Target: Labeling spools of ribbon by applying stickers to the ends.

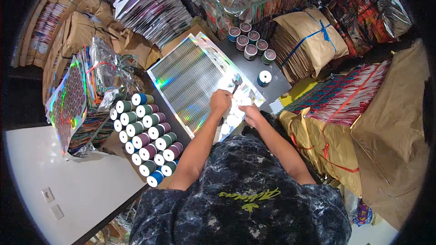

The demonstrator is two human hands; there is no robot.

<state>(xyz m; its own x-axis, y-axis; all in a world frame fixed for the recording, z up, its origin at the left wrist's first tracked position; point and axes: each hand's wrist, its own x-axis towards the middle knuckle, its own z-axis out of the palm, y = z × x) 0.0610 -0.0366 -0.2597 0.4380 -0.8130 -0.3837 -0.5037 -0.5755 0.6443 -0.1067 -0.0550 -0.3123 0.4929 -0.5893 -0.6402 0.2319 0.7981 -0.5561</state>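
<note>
A sheet of round labels [233, 120], washed out by glare, lies between my hands. My right hand [251, 115] has its thumb over the right edge of this sheet and its fingers under it. My left hand [220, 101] is curled at the sheet's left side; glare hides what its fingertips hold. Close to those fingertips is a slim dark object [235, 86], too small to name. Beneath both hands are large holographic sticker sheets [190, 78] with rows of small silver labels, stacked on a dark table [277, 90].
Several thread spools [149, 151] are piled on their sides at the left. More spools [250, 50] with round top labels stand at the back right, one white-topped spool [264, 77] apart. Paper-wrapped bundles [315, 37], tied stacks [344, 95] and a leaning holographic sheet [69, 103] surround the table.
</note>
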